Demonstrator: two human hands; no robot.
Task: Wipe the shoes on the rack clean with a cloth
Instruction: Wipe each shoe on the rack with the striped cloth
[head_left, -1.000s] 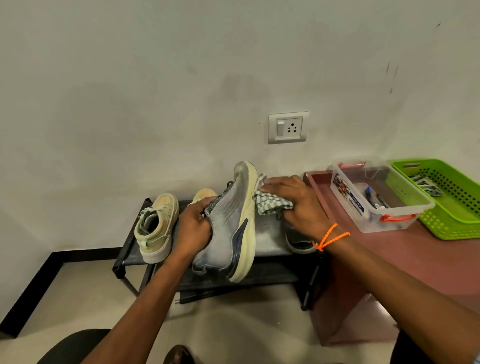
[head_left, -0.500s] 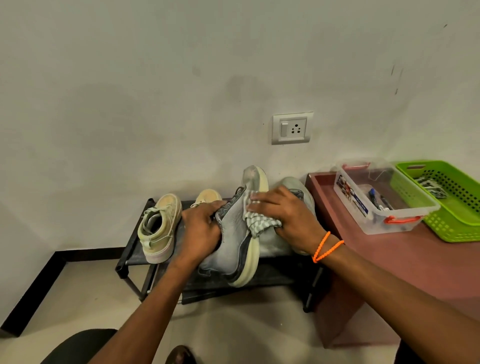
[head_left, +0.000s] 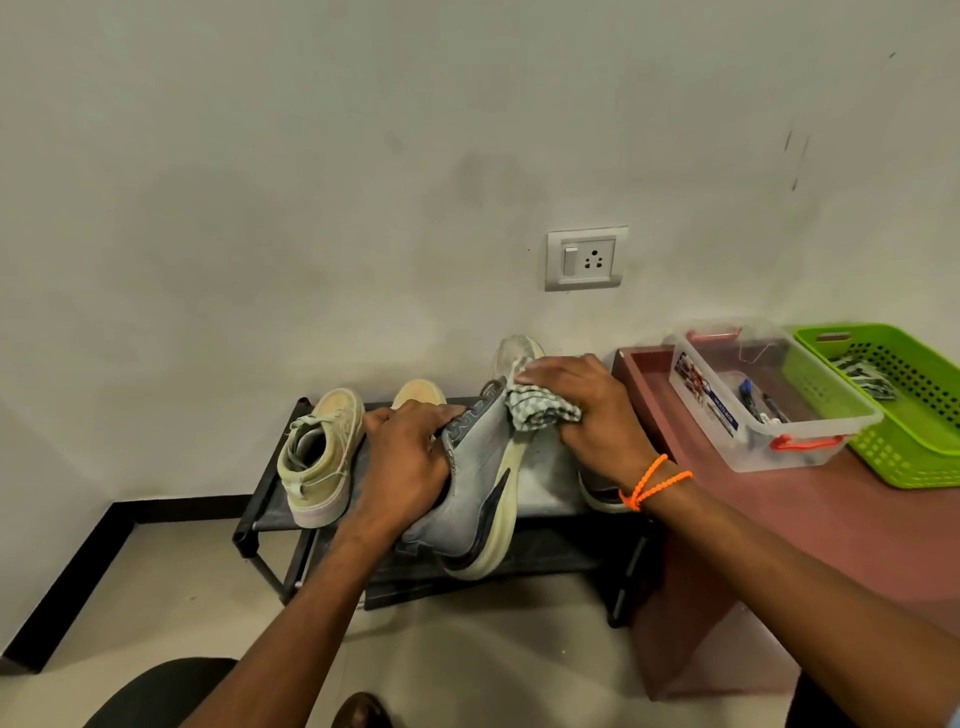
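Head view: the left hand (head_left: 402, 467) grips the grey shoe (head_left: 480, 488) at its collar, fingers curled over the opening, holding it tilted on its side above the black rack (head_left: 265, 514). The right hand (head_left: 592, 415) clamps the checked cloth (head_left: 540, 410) against the shoe's toe and sole edge. A beige shoe (head_left: 322, 457) sits on the rack's left. On the red table (head_left: 779, 519), a clear box (head_left: 769, 400) holds pens; beside it, a green basket (head_left: 904, 410) holds cloth.
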